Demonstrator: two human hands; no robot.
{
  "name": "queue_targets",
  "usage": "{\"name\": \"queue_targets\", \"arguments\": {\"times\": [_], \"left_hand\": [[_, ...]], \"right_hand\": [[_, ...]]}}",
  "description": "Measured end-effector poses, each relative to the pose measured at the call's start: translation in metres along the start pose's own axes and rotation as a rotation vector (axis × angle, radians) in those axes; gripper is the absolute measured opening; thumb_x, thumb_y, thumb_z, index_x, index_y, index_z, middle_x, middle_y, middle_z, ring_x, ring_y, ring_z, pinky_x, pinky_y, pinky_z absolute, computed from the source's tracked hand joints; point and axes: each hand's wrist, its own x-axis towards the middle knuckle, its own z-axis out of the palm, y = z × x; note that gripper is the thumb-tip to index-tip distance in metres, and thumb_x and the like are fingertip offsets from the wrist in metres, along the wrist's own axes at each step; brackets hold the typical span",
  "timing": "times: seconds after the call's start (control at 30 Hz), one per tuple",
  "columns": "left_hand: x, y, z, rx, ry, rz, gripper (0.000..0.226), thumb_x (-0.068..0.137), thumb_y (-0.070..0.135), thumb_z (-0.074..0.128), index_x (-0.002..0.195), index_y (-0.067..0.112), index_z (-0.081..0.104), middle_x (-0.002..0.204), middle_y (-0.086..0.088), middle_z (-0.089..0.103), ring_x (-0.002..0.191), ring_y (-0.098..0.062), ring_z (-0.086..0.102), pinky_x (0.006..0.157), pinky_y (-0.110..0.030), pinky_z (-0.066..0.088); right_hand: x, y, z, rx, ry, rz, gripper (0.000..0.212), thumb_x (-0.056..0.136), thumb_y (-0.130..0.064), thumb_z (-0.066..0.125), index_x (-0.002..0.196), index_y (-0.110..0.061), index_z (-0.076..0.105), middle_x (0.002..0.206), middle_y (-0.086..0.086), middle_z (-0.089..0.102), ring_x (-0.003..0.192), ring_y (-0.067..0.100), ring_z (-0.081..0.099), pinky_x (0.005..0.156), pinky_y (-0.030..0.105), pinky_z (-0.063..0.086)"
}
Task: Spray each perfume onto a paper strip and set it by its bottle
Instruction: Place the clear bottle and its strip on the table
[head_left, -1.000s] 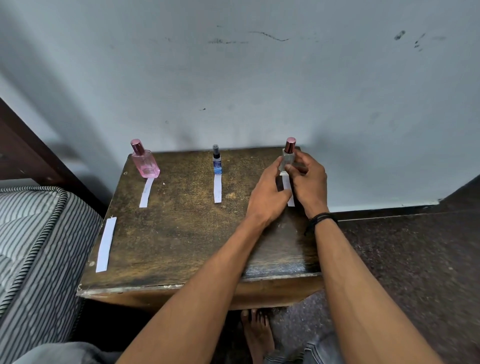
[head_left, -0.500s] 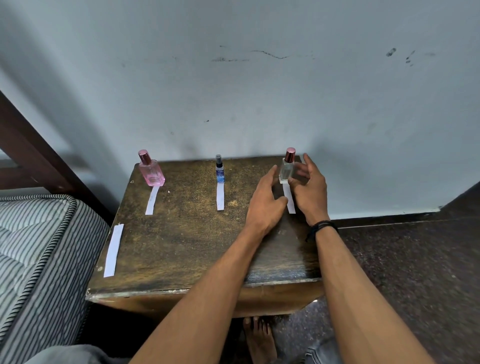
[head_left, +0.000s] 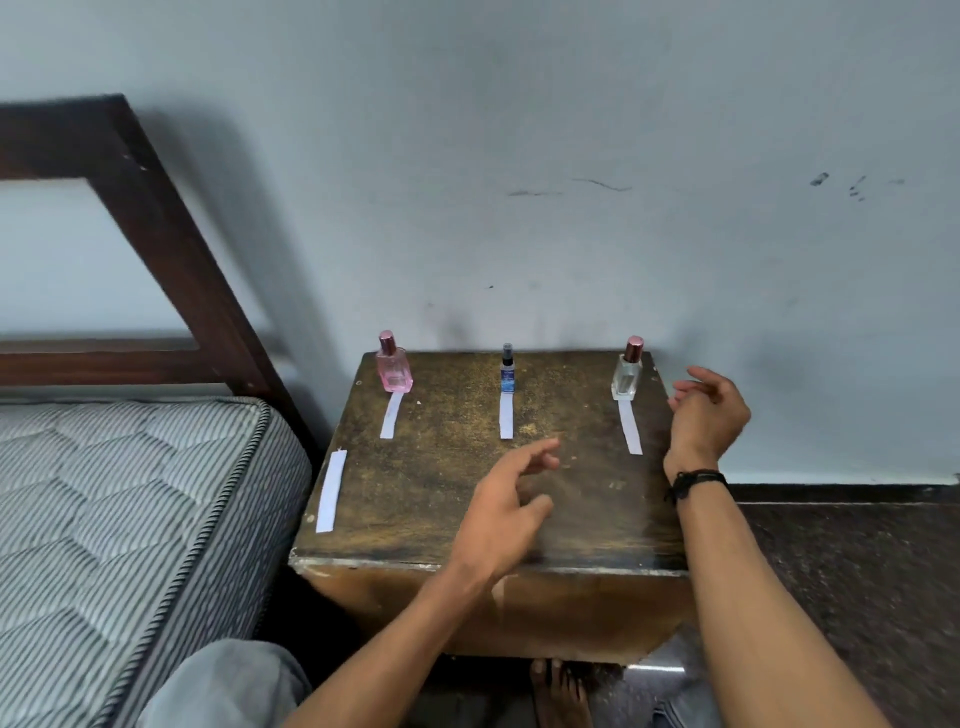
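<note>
Three perfume bottles stand along the back of the wooden table (head_left: 415, 499): a pink bottle (head_left: 394, 366) at the left, a small blue spray bottle (head_left: 507, 370) in the middle, a clear bottle (head_left: 627, 371) with a rose cap at the right. A white paper strip lies in front of each: the left strip (head_left: 390, 415), the middle strip (head_left: 506, 415), the right strip (head_left: 629, 427). A spare strip (head_left: 331, 491) lies at the table's left edge. My left hand (head_left: 506, 512) hovers over the table's middle, fingers loose, holding nothing. My right hand (head_left: 706, 410) hangs empty to the right of the clear bottle.
A striped mattress (head_left: 119, 519) and a dark wooden bed frame (head_left: 156, 218) stand to the left of the table. A pale wall rises right behind the bottles. Dark floor lies to the right, and a bare foot (head_left: 558, 691) shows under the table's front.
Both hands have let go of the clear bottle and its strip and drawn back, the left toward the table's middle, the right off to the side. The camera has tilted up.
</note>
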Motion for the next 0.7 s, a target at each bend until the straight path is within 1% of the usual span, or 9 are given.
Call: {"name": "queue_targets", "arguments": {"times": [0.1, 0.17, 0.27, 0.33, 0.37, 0.43, 0.53, 0.6, 0.7], "left_hand": [[-0.018, -0.014, -0.032, 0.140, 0.045, 0.017, 0.065, 0.084, -0.011, 0.058, 0.135, 0.030, 0.059, 0.120, 0.011, 0.063, 0.112, 0.007, 0.055, 0.093, -0.011, 0.046], [-0.032, -0.025, -0.057, 0.133, 0.146, -0.011, 0.060, 0.083, -0.012, 0.060, 0.129, 0.028, 0.063, 0.113, 0.008, 0.065, 0.105, 0.001, 0.059, 0.084, -0.011, 0.047], [-0.049, -0.042, -0.084, 0.081, 0.298, -0.060, 0.052, 0.083, -0.015, 0.058, 0.115, 0.026, 0.069, 0.103, 0.005, 0.069, 0.093, -0.007, 0.062, 0.080, -0.016, 0.050], [-0.058, -0.052, -0.096, 0.054, 0.373, -0.072, 0.051, 0.083, -0.017, 0.056, 0.105, 0.028, 0.070, 0.097, 0.003, 0.069, 0.087, -0.008, 0.061, 0.081, -0.019, 0.052], [-0.062, -0.055, -0.100, 0.062, 0.394, -0.066, 0.051, 0.084, -0.017, 0.056, 0.101, 0.030, 0.070, 0.096, 0.002, 0.069, 0.086, -0.008, 0.061, 0.082, -0.020, 0.053], [-0.069, -0.058, -0.104, 0.094, 0.405, -0.043, 0.050, 0.085, -0.015, 0.056, 0.099, 0.030, 0.070, 0.097, 0.002, 0.069, 0.086, -0.004, 0.062, 0.083, -0.019, 0.051], [-0.078, -0.056, -0.107, 0.168, 0.393, -0.004, 0.040, 0.085, -0.013, 0.057, 0.100, 0.021, 0.072, 0.098, 0.003, 0.069, 0.088, -0.001, 0.062, 0.079, -0.011, 0.047], [-0.082, -0.054, -0.110, 0.263, 0.428, 0.029, 0.033, 0.086, -0.008, 0.058, 0.097, 0.018, 0.073, 0.098, 0.005, 0.069, 0.088, -0.003, 0.061, 0.077, -0.009, 0.047], [-0.083, -0.059, -0.119, 0.459, 0.646, 0.052, 0.016, 0.090, 0.006, 0.064, 0.096, 0.018, 0.073, 0.101, 0.006, 0.067, 0.092, -0.013, 0.056, 0.086, -0.027, 0.049]], "right_hand": [[-0.014, -0.012, 0.001, 0.022, 0.005, -0.044, 0.038, 0.086, 0.012, 0.045, 0.100, -0.011, 0.072, 0.083, 0.006, 0.068, 0.079, 0.015, 0.065, 0.068, 0.023, 0.056], [-0.033, -0.019, 0.004, 0.008, -0.046, -0.064, 0.036, 0.085, 0.012, 0.048, 0.094, -0.012, 0.072, 0.083, 0.008, 0.069, 0.077, 0.016, 0.064, 0.068, 0.025, 0.056], [-0.064, -0.021, 0.010, -0.030, -0.130, -0.088, 0.033, 0.082, 0.010, 0.057, 0.082, -0.019, 0.071, 0.088, 0.013, 0.072, 0.075, 0.013, 0.063, 0.070, 0.027, 0.052], [-0.093, -0.022, 0.011, -0.071, -0.213, -0.107, 0.030, 0.087, 0.010, 0.058, 0.083, -0.017, 0.071, 0.086, 0.008, 0.071, 0.070, 0.007, 0.062, 0.068, 0.027, 0.052], [-0.107, -0.021, 0.011, -0.090, -0.258, -0.116, 0.031, 0.089, 0.010, 0.058, 0.083, -0.018, 0.071, 0.084, 0.005, 0.071, 0.070, 0.009, 0.063, 0.069, 0.029, 0.053], [-0.134, -0.016, 0.008, -0.152, -0.365, -0.123, 0.034, 0.092, 0.008, 0.057, 0.081, -0.021, 0.070, 0.084, 0.002, 0.071, 0.076, 0.014, 0.064, 0.072, 0.032, 0.054], [-0.164, -0.004, 0.003, -0.323, -0.550, -0.162, 0.034, 0.092, 0.005, 0.058, 0.081, -0.024, 0.071, 0.088, -0.004, 0.073, 0.088, 0.017, 0.068, 0.078, 0.035, 0.056], [-0.180, 0.000, -0.002, -0.439, -0.651, -0.204, 0.035, 0.091, 0.006, 0.057, 0.082, -0.024, 0.072, 0.087, -0.008, 0.072, 0.090, 0.014, 0.067, 0.079, 0.031, 0.054], [-0.195, -0.001, -0.007, -0.586, -0.762, -0.279, 0.034, 0.092, 0.006, 0.057, 0.086, -0.024, 0.073, 0.086, -0.009, 0.071, 0.085, 0.004, 0.063, 0.070, 0.016, 0.044]]}}
